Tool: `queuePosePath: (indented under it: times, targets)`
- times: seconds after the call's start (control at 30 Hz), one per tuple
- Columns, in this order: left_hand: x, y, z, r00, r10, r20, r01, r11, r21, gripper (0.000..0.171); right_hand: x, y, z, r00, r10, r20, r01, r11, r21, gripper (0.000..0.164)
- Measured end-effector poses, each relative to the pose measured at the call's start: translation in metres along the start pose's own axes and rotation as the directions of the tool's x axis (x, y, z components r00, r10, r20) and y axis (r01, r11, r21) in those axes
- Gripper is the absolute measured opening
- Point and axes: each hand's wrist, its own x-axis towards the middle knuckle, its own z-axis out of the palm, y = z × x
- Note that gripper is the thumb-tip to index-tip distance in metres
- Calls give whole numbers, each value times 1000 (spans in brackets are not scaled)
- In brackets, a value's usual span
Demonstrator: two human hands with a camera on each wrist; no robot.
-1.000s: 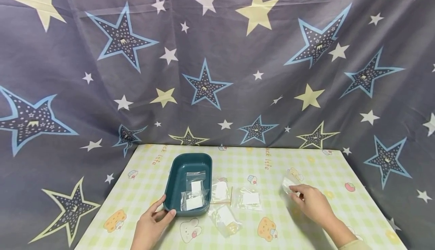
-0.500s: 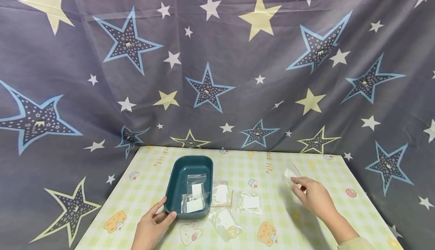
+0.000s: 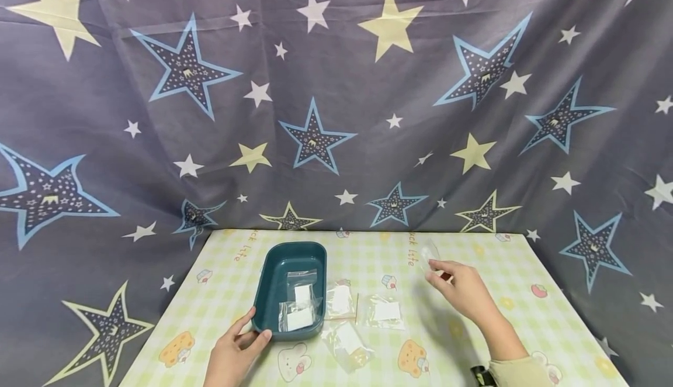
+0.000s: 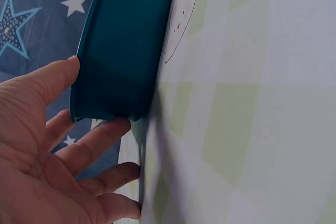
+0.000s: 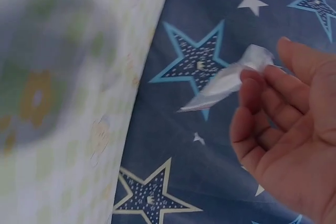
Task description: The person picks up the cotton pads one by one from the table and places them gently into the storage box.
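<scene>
A teal rectangular plastic box (image 3: 270,284) stands on the table at centre-left. My left hand (image 3: 230,353) grips its near left corner, with the thumb (image 4: 62,77) on the rim and the index finger around the corner; the other fingers are spread beside it. My right hand (image 3: 465,293) pinches a small clear zip-lock bag (image 5: 228,82) with a white insert, held above the right half of the table. Inside the box lie two similar bags, one (image 3: 302,293) partly under the other (image 3: 299,319).
Right of the box, three more clear bags lie on the table: one against its side (image 3: 340,302), one nearer (image 3: 348,340), one farther right (image 3: 386,311). A green-checked cloth (image 3: 494,328) covers the table. Behind it hangs a grey star-patterned curtain (image 3: 357,159).
My right hand has lifted the bag and carried it left over the table. My left hand keeps its grip on the box, and the box and other bags stay in place.
</scene>
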Motion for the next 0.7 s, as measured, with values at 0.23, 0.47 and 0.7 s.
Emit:
queuePosePath:
  times: [0.23,0.47,0.7]
  targets:
    - [0,-2,1,1000,-2,-2,2,1000,-14,84,4,-26,15,993,19,115,-21,1000,17,41]
    - [0,-3,1,1000,-8,-7,8,1000,-18,86,12,-60,34,982,21,188,-26,999,26,47]
    - [1,-1,1,1000,8,-10,-8,1000,-13,84,22,-97,52,965,-106,239,105,994,18,48]
